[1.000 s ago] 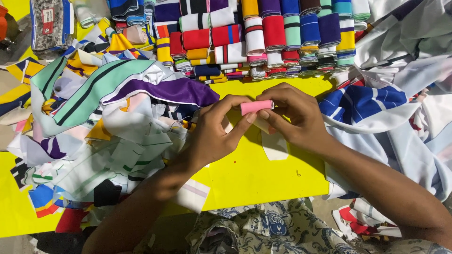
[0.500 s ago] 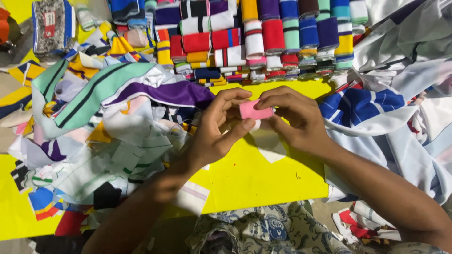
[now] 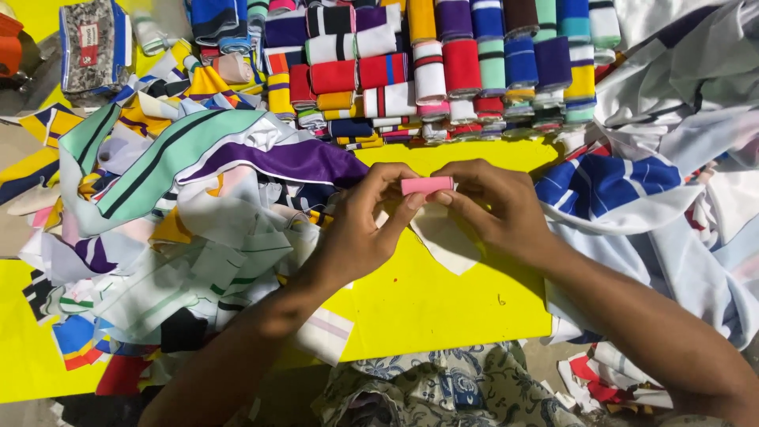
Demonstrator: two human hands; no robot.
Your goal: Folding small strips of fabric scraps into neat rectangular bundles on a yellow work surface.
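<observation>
A: Hands?
B: Left hand (image 3: pixel 360 225) and right hand (image 3: pixel 494 205) both pinch the small pink fabric roll (image 3: pixel 427 185), fingers closed on its ends.
A: Position?
B: Above the yellow table (image 3: pixel 443 308), before stacked coloured rolls (image 3: pixel 443 67).

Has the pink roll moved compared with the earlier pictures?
Yes, a little. The pink roll, pinched between the left hand and right hand, sat closer to the row of rolled fabrics earlier; now it is slightly nearer the person.
</observation>
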